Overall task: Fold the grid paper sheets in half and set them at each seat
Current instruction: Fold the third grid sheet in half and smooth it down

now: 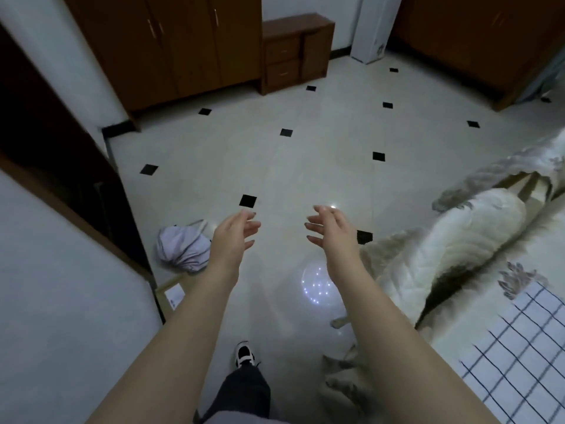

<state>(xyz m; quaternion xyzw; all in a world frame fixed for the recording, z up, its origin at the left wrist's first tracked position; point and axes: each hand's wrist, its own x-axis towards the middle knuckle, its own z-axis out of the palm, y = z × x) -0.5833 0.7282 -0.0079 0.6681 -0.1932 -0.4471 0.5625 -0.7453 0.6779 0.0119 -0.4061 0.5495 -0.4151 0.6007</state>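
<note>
Your forearms, foremost; left hand (pixel 234 237) and right hand (pixel 331 229) out over the tiled floor (pixel 305 142), each grip spread, holding nothing. Grid paper sheets: none identifiable; checked fabric (pixel 519 347) on the bed only. Folding and placing apparently all outstanding.

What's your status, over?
Left hand and right hand open, empty, held out over the floor. No grid paper or seats in view. Bag low left, bedding right.

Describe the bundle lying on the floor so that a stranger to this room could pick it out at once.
Start at the pale tiled floor with small black diamonds. Near the left hand, beside the dark doorway, lies a white tied bag. Unlike the flat cardboard box below it, it is rounded and crumpled.
</note>
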